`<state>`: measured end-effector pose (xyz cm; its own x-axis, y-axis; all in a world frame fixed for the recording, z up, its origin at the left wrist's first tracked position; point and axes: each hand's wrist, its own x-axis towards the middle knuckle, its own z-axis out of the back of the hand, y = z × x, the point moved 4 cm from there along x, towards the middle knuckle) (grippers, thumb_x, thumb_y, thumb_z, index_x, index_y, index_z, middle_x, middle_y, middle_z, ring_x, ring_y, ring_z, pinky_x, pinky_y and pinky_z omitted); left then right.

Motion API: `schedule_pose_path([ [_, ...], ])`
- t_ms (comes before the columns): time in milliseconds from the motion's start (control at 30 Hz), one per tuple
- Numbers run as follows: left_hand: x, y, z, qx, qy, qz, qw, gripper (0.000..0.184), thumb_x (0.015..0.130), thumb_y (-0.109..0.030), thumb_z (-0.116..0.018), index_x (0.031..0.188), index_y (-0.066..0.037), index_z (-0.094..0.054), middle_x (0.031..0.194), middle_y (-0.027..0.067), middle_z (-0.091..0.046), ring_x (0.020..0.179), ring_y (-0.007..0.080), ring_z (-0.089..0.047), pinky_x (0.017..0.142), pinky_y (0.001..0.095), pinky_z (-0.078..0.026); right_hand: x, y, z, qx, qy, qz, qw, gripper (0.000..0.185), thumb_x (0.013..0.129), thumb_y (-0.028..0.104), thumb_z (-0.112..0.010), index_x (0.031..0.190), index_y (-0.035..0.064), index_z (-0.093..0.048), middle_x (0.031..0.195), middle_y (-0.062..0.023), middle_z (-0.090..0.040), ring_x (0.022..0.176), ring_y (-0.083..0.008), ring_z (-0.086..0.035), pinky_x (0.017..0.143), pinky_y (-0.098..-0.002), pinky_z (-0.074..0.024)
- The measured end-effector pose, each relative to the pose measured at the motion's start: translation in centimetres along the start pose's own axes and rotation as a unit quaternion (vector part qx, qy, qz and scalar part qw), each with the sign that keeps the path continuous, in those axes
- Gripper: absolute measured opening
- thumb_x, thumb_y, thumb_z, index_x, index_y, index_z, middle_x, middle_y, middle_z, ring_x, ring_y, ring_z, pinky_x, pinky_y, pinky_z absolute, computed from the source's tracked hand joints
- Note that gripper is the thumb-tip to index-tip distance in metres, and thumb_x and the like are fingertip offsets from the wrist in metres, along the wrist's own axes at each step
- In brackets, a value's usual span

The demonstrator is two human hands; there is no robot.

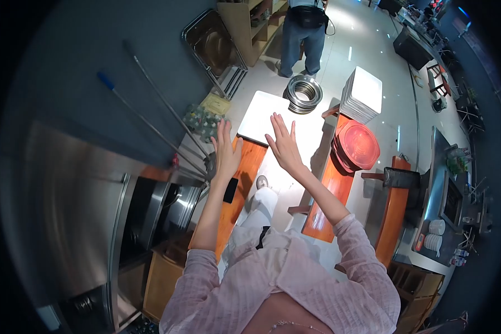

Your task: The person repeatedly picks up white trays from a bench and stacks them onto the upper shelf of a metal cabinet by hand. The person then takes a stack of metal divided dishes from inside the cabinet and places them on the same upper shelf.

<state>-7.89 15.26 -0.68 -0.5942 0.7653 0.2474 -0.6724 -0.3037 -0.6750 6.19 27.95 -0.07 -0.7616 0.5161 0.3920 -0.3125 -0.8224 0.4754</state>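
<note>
White rectangular tray [259, 116] lies flat at twelve o'clock from the wearer's body, at the far end of an orange wooden bench [249, 161]. The left hand [226, 158] is at eleven o'clock and the right hand [285, 149] at twelve, both raised, open and holding nothing, well apart from each other. At one o'clock stand a stack of white trays [363, 93] and, nearer, round red plastic containers [357, 146].

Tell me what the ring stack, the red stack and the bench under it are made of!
The ring stack looks like polished metal: silvery, with bright glints. The red stack seems glossy plastic, from its shine, though I'm unsure. The bench is probably varnished wood: orange-brown and shiny.
</note>
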Motion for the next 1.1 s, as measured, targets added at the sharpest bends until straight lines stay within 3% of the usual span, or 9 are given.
schedule_pose_path([
  [167,7.4,4.3,-4.1,-0.008,-0.009,0.03,0.999,0.058,0.097,-0.021,-0.049,0.145,0.001,-0.025,0.151,0.0205,-0.022,0.143,0.0368,-0.016,0.114,0.0559,-0.012,7.0,-5.2,-3.0,-0.036,0.028,-0.013,0.999,0.058,0.101,0.032,-0.042,0.147,0.0005,-0.026,0.153,-0.0167,-0.028,0.143,-0.0277,-0.023,0.116,-0.0549,-0.0072],
  [233,9.3,6.0,-5.0,-0.079,-0.024,0.017,0.996,0.057,0.095,-0.018,-0.051,0.142,0.003,-0.027,0.147,0.0226,-0.025,0.138,0.0404,-0.024,0.112,0.0526,-0.022,9.1,-6.6,-4.7,-0.037,0.045,-0.011,0.998,0.057,0.101,0.032,-0.042,0.146,0.0007,-0.027,0.152,-0.0166,-0.029,0.144,-0.0278,-0.023,0.116,-0.0545,-0.0082],
  [367,11.9,9.2,-7.5,-0.114,-0.038,0.057,0.991,0.051,0.093,-0.011,-0.053,0.137,0.006,-0.032,0.142,0.0246,-0.03,0.131,0.043,-0.033,0.107,0.0467,-0.032,12.1,-9.9,-8.2,-0.017,0.077,-0.038,0.996,0.057,0.1,0.031,-0.043,0.146,0.0004,-0.028,0.152,-0.0165,-0.03,0.143,-0.0278,-0.023,0.116,-0.0544,-0.0094],
  [733,10.2,18.4,-16.8,-0.134,0.006,0.276,0.952,0.048,0.093,-0.013,-0.052,0.134,0.006,-0.035,0.132,0.0269,-0.04,0.124,0.0421,-0.041,0.105,0.0435,-0.035,13.6,-21.8,-20.0,-0.001,0.184,-0.12,0.976,0.056,0.1,0.032,-0.04,0.144,-0.0006,-0.031,0.152,-0.0189,-0.029,0.144,-0.029,-0.022,0.117,-0.0525,-0.0094],
  [967,7.2,25.1,-26.3,-0.186,0.019,0.403,0.896,0.049,0.086,-0.005,-0.06,0.129,0.006,-0.04,0.13,0.0236,-0.045,0.119,0.0343,-0.05,0.097,0.0399,-0.045,13.0,-30.2,-28.2,0.017,0.248,-0.158,0.956,0.056,0.1,0.033,-0.041,0.143,-0.0017,-0.032,0.152,-0.0192,-0.029,0.143,-0.03,-0.023,0.116,-0.0541,-0.0113],
  [1033,6.9,26.1,-28.4,-0.2,0.012,0.418,0.886,0.048,0.085,-0.005,-0.06,0.128,0.007,-0.041,0.129,0.0234,-0.046,0.117,0.0343,-0.051,0.097,0.0399,-0.045,14.1,-33.2,-29.9,-0.039,0.269,-0.096,0.958,0.057,0.098,0.031,-0.045,0.142,-0.0021,-0.033,0.151,-0.0191,-0.03,0.143,-0.0304,-0.025,0.115,-0.0556,-0.0138],
  [1100,7.0,27.3,-30.8,-0.215,0.004,0.43,0.877,0.047,0.084,-0.004,-0.061,0.126,0.007,-0.042,0.127,0.0233,-0.048,0.115,0.0343,-0.052,0.097,0.04,-0.045,15.7,-36.6,-31.1,-0.077,0.268,-0.089,0.956,0.06,0.091,0.02,-0.057,0.142,-0.0012,-0.034,0.15,-0.0184,-0.031,0.142,-0.0307,-0.026,0.115,-0.0564,-0.0166],
])
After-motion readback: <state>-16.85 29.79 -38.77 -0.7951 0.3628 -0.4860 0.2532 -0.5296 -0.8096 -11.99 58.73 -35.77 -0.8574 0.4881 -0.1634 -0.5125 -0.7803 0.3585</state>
